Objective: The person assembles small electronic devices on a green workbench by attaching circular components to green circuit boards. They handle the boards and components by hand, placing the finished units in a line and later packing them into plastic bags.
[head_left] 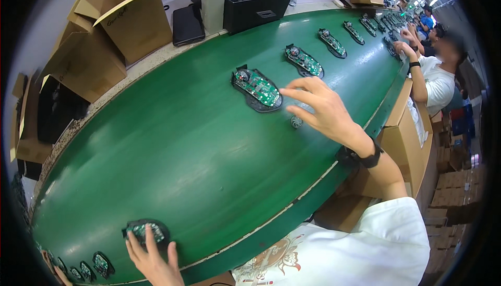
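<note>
My left hand rests its spread fingers on a green circuit board in a dark mouse-shaped shell on the belt's near left; it is open. Farther right, my right hand, a black band on its wrist, hovers over the belt with thumb and fingers apart. Its fingertips come up to the right edge of another computer mouse base, a black shell with a green board; whether they touch it I cannot tell. Under that hand lies a small round grey wheel-like part.
Several mouse bases line the green conveyor belt, one just beyond my right hand. Open cardboard boxes and a black bin stand along the far side. A co-worker reaches over the belt at right; another cardboard box is nearer.
</note>
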Motion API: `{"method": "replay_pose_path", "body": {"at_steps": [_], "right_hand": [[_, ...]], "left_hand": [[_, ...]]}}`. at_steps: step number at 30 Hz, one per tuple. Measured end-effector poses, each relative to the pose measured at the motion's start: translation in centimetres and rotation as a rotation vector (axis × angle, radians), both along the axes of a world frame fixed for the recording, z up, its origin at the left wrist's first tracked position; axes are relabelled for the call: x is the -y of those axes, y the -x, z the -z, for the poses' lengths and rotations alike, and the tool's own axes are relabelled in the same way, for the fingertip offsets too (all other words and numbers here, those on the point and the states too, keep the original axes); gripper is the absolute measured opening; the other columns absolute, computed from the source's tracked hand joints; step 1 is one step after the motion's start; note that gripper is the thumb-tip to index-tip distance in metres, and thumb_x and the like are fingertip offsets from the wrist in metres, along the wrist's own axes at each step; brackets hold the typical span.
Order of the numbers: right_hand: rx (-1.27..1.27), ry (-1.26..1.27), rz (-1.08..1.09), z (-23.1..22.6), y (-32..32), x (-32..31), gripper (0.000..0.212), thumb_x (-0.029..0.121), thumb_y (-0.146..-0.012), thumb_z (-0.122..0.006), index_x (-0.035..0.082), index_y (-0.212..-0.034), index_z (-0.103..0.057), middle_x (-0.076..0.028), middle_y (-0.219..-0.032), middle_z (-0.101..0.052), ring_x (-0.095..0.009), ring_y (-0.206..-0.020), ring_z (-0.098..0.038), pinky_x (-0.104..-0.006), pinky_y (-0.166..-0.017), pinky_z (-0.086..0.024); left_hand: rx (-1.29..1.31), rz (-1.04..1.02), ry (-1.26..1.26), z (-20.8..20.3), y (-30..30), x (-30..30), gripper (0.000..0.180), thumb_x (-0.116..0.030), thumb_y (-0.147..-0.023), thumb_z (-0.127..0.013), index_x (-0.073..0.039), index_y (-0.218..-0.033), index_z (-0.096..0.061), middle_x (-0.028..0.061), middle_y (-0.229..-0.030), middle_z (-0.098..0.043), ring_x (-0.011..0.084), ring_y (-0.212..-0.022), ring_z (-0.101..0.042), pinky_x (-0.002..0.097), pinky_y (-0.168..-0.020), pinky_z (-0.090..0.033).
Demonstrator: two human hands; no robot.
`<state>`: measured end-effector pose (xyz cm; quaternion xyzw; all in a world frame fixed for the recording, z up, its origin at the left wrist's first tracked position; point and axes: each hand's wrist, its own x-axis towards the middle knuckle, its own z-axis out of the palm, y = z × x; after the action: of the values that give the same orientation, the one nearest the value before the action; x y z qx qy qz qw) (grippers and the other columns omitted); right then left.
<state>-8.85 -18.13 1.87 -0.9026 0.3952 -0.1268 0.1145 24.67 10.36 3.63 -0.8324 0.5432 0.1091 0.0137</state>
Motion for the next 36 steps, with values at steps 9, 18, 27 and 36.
{"method": "replay_pose_path", "body": {"at_steps": [9, 18, 27, 36], "right_hand": [[-0.108, -0.202, 0.093, 0.3, 2.8, -3.6, 0.035, 0.016, -0.084, -0.075, 0.011, -0.117, -0.069, -0.009, -0.107, -0.062, -0.031, -0.089, -0.065, -0.0415, -0.076, -0.054], [0.004, -0.601, 0.113, -2.3, -0.4, -3.0, 0.034, 0.010, -0.074, -0.081, 0.004, -0.104, -0.068, -0.006, -0.093, -0.066, -0.014, -0.069, -0.064, -0.0294, -0.060, -0.050], [0.213, -0.823, -0.291, -0.8, -7.5, -5.8, 0.038, 0.018, -0.079, -0.082, 0.006, -0.111, -0.066, -0.005, -0.095, -0.060, -0.018, -0.065, -0.054, -0.0288, -0.058, -0.049], [0.176, -0.608, -0.338, 1.1, -9.8, -7.1, 0.034, 0.020, -0.081, -0.079, 0.009, -0.109, -0.064, -0.003, -0.099, -0.067, -0.022, -0.081, -0.066, -0.0328, -0.057, -0.053]], "left_hand": [[-0.321, 0.455, -0.015, 0.4, 6.1, 7.0, 0.071, -0.018, -0.066, -0.087, -0.015, -0.132, -0.061, 0.0228, -0.148, -0.043, 0.0516, -0.138, -0.033, 0.0576, -0.111, -0.034], [-0.421, 0.559, 0.028, 1.0, 6.8, 7.0, 0.074, -0.024, -0.072, -0.085, -0.030, -0.140, -0.056, 0.0218, -0.155, -0.033, 0.0497, -0.138, -0.032, 0.0643, -0.109, -0.032], [-0.308, 0.546, 0.084, 2.5, 7.2, 6.7, 0.075, -0.026, -0.064, -0.088, -0.027, -0.133, -0.061, 0.0263, -0.150, -0.038, 0.0419, -0.132, -0.044, 0.0604, -0.108, -0.038], [-0.249, 0.536, 0.157, 3.5, 7.8, 6.5, 0.049, -0.022, -0.074, -0.080, -0.020, -0.122, -0.066, 0.0270, -0.147, -0.044, 0.0409, -0.128, -0.049, 0.0607, -0.105, -0.040]]}}
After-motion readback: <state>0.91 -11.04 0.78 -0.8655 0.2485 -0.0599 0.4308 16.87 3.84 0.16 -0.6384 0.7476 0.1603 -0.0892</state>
